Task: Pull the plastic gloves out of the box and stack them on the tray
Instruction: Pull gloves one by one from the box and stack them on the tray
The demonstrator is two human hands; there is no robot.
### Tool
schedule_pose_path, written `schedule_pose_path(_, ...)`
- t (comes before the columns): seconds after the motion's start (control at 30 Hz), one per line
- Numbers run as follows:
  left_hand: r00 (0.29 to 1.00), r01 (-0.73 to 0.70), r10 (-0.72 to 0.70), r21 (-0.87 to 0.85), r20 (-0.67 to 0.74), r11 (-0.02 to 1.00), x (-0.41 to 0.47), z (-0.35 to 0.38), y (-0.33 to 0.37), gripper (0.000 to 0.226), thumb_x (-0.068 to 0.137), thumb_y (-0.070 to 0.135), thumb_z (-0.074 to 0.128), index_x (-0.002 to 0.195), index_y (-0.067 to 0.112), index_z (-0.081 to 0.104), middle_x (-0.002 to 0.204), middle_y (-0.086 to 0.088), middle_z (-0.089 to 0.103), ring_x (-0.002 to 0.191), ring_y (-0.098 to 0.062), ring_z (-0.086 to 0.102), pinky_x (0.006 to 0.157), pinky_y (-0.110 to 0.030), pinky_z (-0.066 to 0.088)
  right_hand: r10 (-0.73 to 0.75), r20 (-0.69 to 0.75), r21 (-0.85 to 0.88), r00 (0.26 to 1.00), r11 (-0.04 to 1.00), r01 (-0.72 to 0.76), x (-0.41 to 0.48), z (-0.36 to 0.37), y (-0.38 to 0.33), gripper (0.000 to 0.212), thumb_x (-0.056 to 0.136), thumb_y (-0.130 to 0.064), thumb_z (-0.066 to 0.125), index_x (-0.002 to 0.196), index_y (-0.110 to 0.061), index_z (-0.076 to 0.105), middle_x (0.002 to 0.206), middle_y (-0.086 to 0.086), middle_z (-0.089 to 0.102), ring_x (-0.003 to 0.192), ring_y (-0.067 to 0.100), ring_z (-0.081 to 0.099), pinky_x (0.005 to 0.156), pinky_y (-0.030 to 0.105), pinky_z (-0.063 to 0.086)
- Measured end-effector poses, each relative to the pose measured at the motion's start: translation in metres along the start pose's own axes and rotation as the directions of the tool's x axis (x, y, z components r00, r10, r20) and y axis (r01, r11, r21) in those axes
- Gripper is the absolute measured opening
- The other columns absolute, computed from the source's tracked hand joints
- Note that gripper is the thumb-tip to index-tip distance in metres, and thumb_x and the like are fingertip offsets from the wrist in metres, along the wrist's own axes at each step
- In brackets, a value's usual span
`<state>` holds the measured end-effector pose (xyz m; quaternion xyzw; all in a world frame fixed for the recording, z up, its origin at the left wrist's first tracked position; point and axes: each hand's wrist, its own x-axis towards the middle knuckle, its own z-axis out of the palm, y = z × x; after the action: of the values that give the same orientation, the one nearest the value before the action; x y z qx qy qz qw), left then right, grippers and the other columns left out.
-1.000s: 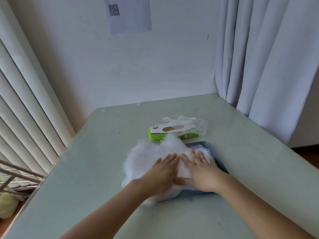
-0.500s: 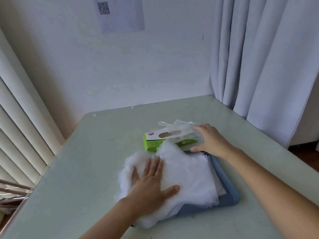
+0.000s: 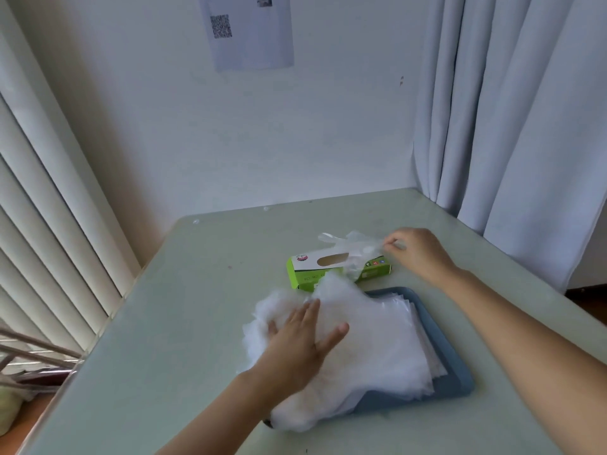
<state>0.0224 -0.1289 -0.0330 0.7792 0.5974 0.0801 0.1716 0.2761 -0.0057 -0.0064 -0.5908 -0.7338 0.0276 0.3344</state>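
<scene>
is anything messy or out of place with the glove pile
Yes: the glove pile spills off the tray leftward onto the table, puffed rather than squared. The left hand presses flat on it; the right hand pinches a glove trailing from the box.

left hand point(image 3: 297, 344) flat on stack point(image 3: 371, 343) | right hand point(image 3: 418, 252) pinches glove point(image 3: 356, 246)

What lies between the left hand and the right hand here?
Head view: the stacked gloves, then the green box with a glove draped over it.
</scene>
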Motion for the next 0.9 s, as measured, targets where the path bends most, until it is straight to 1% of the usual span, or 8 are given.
schedule_pose_path(0.13, 0.988, -0.035, -0.025, -0.382, -0.15, 0.923, -0.004, -0.025, 0.009, 0.076, 0.085, 0.067, 0.031, 0.142, 0.018, 0.041, 0.142, 0.003, 0.047, 0.131, -0.013, 0.042, 0.11, -0.027, 0.029, 0.073, -0.017, 0.154, 0.997, 0.986, -0.07, 0.008, -0.049, -0.034, 0.015, 0.088, -0.019, 0.063, 0.079, -0.007, 0.063, 0.085, 0.005, 0.068, 0.079, 0.016, 0.056, 0.065, 0.025, 0.035)
schedule_pose_path(0.23, 0.985, -0.088, -0.024, -0.608, -0.173, 0.789, -0.001, -0.038, 0.018, 0.091, 0.067, 0.074, 0.042, 0.137, 0.017, 0.048, 0.136, 0.005, 0.054, 0.127, -0.01, 0.048, 0.108, -0.028, 0.036, 0.091, 0.179, 0.257, 0.98, 0.957, -0.136, 0.005, -0.09, -0.066, 0.022, 0.091, -0.025, 0.06, 0.08, -0.006, 0.061, 0.077, 0.006, 0.069, 0.065, 0.014, 0.046, 0.056, 0.019, 0.036)
schedule_pose_path(0.33, 0.973, -0.152, 0.0, -0.645, -0.229, 0.749, -0.004, -0.048, 0.029, 0.098, 0.06, 0.065, 0.063, 0.143, 0.02, 0.037, 0.138, 0.009, 0.047, 0.13, -0.006, 0.043, 0.106, -0.022, 0.034, 0.013, 0.35, 0.362, 0.937, 0.92, -0.148, -0.007, -0.126, -0.099, 0.025, 0.094, -0.026, 0.057, 0.08, -0.005, 0.057, 0.082, 0.014, 0.071, 0.062, 0.014, 0.042, 0.058, 0.02, 0.034)
schedule_pose_path(0.47, 0.947, -0.26, 0.08, -0.593, -0.311, 0.762, -0.012, -0.059, 0.043, 0.116, 0.053, 0.062, 0.073, 0.15, 0.029, 0.018, 0.139, 0.021, 0.035, 0.121, 0.004, 0.036, 0.096, -0.014, 0.03, -0.118, 0.451, 0.63, 0.885, 0.745, -0.222, -0.026, -0.156, -0.133, 0.018, 0.095, -0.013, 0.052, 0.081, -0.001, 0.053, 0.081, 0.015, 0.072, 0.081, 0.025, 0.069, 0.075, 0.027, 0.054)
schedule_pose_path(0.57, 0.912, -0.331, 0.087, -0.592, -0.402, 0.735, -0.021, -0.069, 0.052, 0.117, 0.051, 0.061, 0.075, 0.15, 0.034, 0.017, 0.15, 0.018, 0.029, 0.124, 0.007, 0.031, 0.097, -0.013, 0.028, -0.174, 0.485, 0.626, 0.857, 0.753, -0.202, -0.037, -0.171, -0.149, 0.019, 0.091, -0.016, 0.054, 0.084, 0.002, 0.054, 0.082, 0.021, 0.069, 0.082, 0.027, 0.069, 0.086, 0.037, 0.054)
schedule_pose_path(0.73, 0.822, -0.525, 0.165, -0.615, -0.545, 0.588, -0.037, -0.098, 0.052, 0.082, 0.06, 0.05, 0.084, 0.131, 0.034, 0.047, 0.135, 0.02, 0.051, 0.124, 0.009, 0.044, 0.096, -0.005, 0.036, -0.275, 0.541, 0.602, 0.795, 0.787, -0.137, -0.055, -0.181, -0.158, 0.023, 0.089, -0.02, 0.056, 0.077, -0.001, 0.056, 0.083, 0.018, 0.071, 0.08, 0.025, 0.067, 0.078, 0.028, 0.054)
schedule_pose_path(0.83, 0.863, -0.494, 0.17, -0.721, -0.477, 0.486, -0.041, -0.106, 0.049, 0.027, 0.074, 0.024, 0.079, 0.096, 0.01, 0.071, 0.096, 0.005, 0.072, 0.093, -0.005, 0.065, 0.087, -0.02, 0.049, -0.248, 0.498, 0.629, 0.831, 0.763, -0.149, -0.061, -0.175, -0.155, 0.024, 0.091, -0.02, 0.055, 0.075, -0.002, 0.058, 0.076, 0.011, 0.069, 0.07, 0.016, 0.065, 0.067, 0.02, 0.051)
schedule_pose_path(0.9, 0.901, -0.43, 0.157, -0.781, -0.405, 0.453, -0.041, -0.105, 0.046, 0.012, 0.083, 0.016, 0.07, 0.086, 0.004, 0.072, 0.082, -0.001, 0.071, 0.077, -0.01, 0.066, 0.073, -0.019, 0.049, -0.196, 0.482, 0.62, 0.854, 0.765, -0.175, -0.062, -0.165, -0.146, 0.026, 0.091, -0.024, 0.056, 0.074, -0.006, 0.06, 0.075, 0.008, 0.067, 0.067, 0.015, 0.063, 0.065, 0.02, 0.049)
